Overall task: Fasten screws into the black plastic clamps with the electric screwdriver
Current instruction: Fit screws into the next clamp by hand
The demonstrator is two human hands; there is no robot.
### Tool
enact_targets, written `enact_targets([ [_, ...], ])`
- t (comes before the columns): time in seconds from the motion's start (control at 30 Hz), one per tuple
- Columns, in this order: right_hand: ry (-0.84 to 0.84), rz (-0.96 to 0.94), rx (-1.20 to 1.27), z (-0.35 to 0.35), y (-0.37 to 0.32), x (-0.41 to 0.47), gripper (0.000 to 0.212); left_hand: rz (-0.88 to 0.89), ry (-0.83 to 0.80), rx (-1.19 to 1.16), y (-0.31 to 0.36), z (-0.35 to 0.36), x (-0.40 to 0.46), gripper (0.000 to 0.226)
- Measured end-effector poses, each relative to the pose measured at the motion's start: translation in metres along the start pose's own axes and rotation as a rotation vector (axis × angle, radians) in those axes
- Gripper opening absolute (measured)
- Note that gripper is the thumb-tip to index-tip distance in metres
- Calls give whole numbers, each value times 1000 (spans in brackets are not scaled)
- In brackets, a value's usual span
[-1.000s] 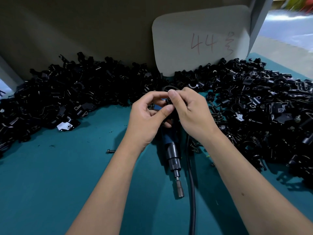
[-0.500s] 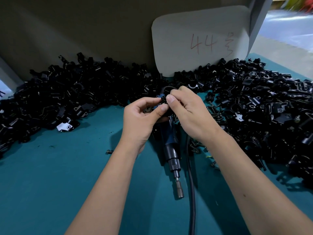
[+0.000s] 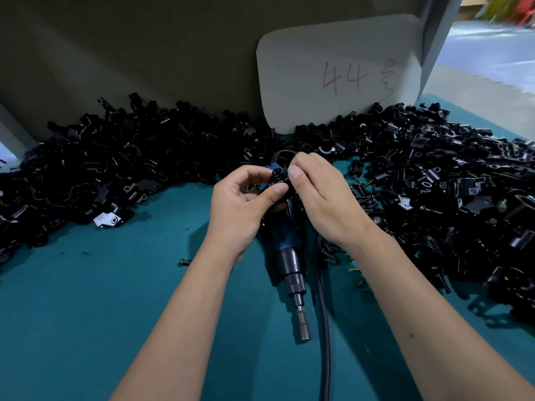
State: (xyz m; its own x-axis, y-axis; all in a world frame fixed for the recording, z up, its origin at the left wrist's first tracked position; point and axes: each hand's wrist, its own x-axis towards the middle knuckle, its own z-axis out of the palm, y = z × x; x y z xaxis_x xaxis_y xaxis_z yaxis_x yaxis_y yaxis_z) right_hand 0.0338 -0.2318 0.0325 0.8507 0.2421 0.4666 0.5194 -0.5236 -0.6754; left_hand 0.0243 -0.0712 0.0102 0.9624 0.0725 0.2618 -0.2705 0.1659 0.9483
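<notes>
While both hands (image 3: pixel 285 195) pinch one clamp (image 3: pixel 278 178), teal table (image 3: pixel 86 299) lies bare between piles.

Factory workbench, heaped black clamps (image 3: pixel 121 169), numbered card (image 3: pixel 338 73)

Both hands meet over one small black clamp (image 3: pixel 278 178), and the left hand (image 3: pixel 241 208) and right hand (image 3: pixel 324 202) cover most of it, so whether a screw sits in it can't be told. The upper body of the electric screwdriver (image 3: pixel 288 244) is hidden beneath them. Its black cable (image 3: pixel 324 328) runs off the bottom edge. The heap of clamps (image 3: pixel 451 192) is cut by the right edge, and the pile on the left (image 3: pixel 86 175) by the left edge. Past the grey post, the background top right is a blur.
</notes>
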Motion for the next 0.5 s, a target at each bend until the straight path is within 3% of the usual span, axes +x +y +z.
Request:
enact_targets([
  [0.2, 47, 44, 23, -1, -1, 1, 49, 10, -24, 37, -2, 0, -1, 26],
  [0.33, 38, 2, 12, 0, 0, 0, 37, 2, -2, 23, -4, 3, -2, 25],
  [0.5, 100, 35, -3, 3, -1, 1, 47, 8, -13, 51, -4, 3, -2, 28],
])
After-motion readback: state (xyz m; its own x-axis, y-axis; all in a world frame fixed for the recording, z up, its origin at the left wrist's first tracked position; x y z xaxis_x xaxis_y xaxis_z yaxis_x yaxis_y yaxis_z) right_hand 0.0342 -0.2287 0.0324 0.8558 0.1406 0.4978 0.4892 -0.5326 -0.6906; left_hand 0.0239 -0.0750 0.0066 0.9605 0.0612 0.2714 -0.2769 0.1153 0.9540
